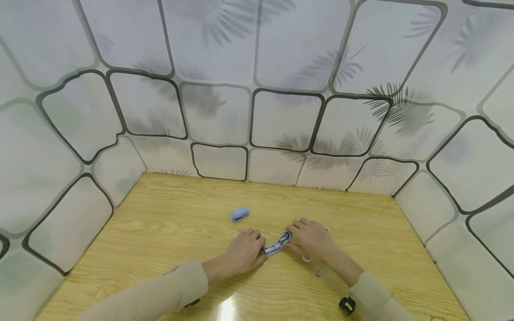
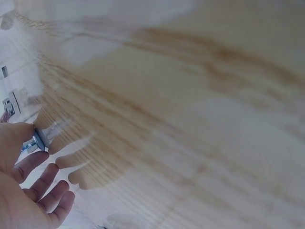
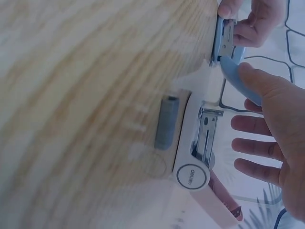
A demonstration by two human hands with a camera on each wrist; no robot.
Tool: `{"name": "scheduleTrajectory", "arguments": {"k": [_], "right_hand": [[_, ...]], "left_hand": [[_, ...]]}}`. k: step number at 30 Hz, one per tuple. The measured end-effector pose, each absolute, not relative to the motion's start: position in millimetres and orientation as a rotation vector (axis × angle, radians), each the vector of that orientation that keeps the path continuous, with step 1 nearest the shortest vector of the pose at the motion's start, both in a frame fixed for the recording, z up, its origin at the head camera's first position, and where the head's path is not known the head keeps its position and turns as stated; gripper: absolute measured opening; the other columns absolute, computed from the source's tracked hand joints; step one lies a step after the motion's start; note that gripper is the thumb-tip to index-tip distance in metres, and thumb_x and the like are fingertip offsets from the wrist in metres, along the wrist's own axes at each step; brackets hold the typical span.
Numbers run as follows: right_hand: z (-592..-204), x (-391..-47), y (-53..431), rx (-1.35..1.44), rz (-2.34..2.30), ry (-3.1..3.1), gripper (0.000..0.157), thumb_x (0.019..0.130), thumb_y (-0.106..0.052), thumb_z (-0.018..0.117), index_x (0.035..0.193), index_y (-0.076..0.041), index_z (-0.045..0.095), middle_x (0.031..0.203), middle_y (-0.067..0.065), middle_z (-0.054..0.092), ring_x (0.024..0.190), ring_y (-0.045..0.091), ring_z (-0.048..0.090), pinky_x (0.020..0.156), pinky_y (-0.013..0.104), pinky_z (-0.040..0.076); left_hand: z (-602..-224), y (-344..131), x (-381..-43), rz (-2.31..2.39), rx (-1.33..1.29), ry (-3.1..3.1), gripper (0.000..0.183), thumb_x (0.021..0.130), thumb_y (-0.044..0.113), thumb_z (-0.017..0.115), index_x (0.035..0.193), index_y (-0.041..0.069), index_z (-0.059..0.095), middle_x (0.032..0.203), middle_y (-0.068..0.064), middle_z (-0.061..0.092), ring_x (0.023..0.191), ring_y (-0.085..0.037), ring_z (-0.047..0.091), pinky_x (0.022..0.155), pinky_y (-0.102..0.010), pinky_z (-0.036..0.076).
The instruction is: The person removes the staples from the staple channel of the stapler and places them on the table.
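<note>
Plainly | both hands (image 1: 244,252) (image 1: 313,240) pinch opened blue stapler (image 1: 274,248), other fingers loose | white stapler (image 3: 187,143), round label (image 3: 191,176) reads "deli"

Hands (image 2: 16,198) (image 3: 283,117) cut off by wrist-view edges; white stapler (image 1: 306,259) mostly hidden, head view.

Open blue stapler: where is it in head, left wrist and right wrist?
Head: the stapler is low, just right of center, between left hand and right hand.
Left wrist: part of the stapler shows at far left, below mid-height.
Right wrist: the stapler is at upper right.
Shared landmark: the left hand, gripping one end in all three.
</note>
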State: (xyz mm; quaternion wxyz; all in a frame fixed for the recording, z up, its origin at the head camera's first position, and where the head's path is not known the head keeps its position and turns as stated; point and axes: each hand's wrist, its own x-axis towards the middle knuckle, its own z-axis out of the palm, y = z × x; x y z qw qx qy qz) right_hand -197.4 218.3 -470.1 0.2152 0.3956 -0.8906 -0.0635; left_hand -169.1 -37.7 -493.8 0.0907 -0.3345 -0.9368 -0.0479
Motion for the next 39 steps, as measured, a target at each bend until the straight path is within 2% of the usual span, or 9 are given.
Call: {"name": "scheduleTrajectory", "arguments": {"k": [6, 13, 23, 33, 39], "right_hand": [[-467.3, -204.1, 221.7, 1.114, -0.268, -2.428, 0.047, 0.087, -0.062, 0.078, 0.104, -0.019, 0.073, 0.089, -0.005, 0.069, 0.076, 0.013, 0.063, 0.061, 0.026, 0.053], [-465.2, -209.1, 222.9, 1.104, -0.302, -2.415, 0.046, 0.087, -0.060, 0.079, 0.106, -0.018, 0.073, 0.089, -0.002, 0.069, 0.076, 0.016, 0.063, 0.060, 0.027, 0.053], [-466.7, -213.9, 227.2, 1.085, -0.373, -2.488, 0.046, 0.093, -0.059, 0.074, 0.104, -0.014, 0.073, 0.091, 0.001, 0.070, 0.079, 0.018, 0.063, 0.063, 0.030, 0.055], [-469.0, -217.1, 229.3, 1.084, -0.374, -2.576, 0.047, 0.097, -0.060, 0.068, 0.109, -0.015, 0.073, 0.093, 0.001, 0.069, 0.084, 0.019, 0.064, 0.067, 0.033, 0.056], [-469.5, -218.8, 229.2, 1.082, -0.339, -2.578, 0.047, 0.096, -0.060, 0.068, 0.105, -0.014, 0.072, 0.088, 0.001, 0.066, 0.078, 0.018, 0.059, 0.062, 0.031, 0.051]], "left_hand": [[-492.0, -36.7, -170.5, -0.159, -0.999, -2.782, 0.027, 0.096, 0.044, 0.076, 0.093, 0.018, 0.069, 0.094, 0.003, 0.065, 0.084, -0.010, 0.054, 0.073, -0.024, 0.048], [-492.0, -32.0, -173.5, -0.195, -0.981, -2.787, 0.028, 0.095, 0.046, 0.076, 0.090, 0.019, 0.069, 0.092, 0.004, 0.062, 0.080, -0.009, 0.049, 0.069, -0.022, 0.043], [-490.9, -26.8, -176.7, -0.175, -0.975, -2.801, 0.029, 0.095, 0.047, 0.076, 0.090, 0.019, 0.068, 0.091, 0.004, 0.062, 0.081, -0.009, 0.050, 0.069, -0.022, 0.043], [-493.3, -24.4, -178.0, -0.164, -0.967, -2.825, 0.030, 0.096, 0.048, 0.075, 0.089, 0.020, 0.067, 0.092, 0.004, 0.062, 0.083, -0.010, 0.051, 0.072, -0.023, 0.045], [-494.6, -24.5, -178.5, -0.175, -0.963, -2.800, 0.031, 0.095, 0.048, 0.076, 0.087, 0.019, 0.066, 0.090, 0.005, 0.061, 0.081, -0.009, 0.049, 0.070, -0.023, 0.043]]}}
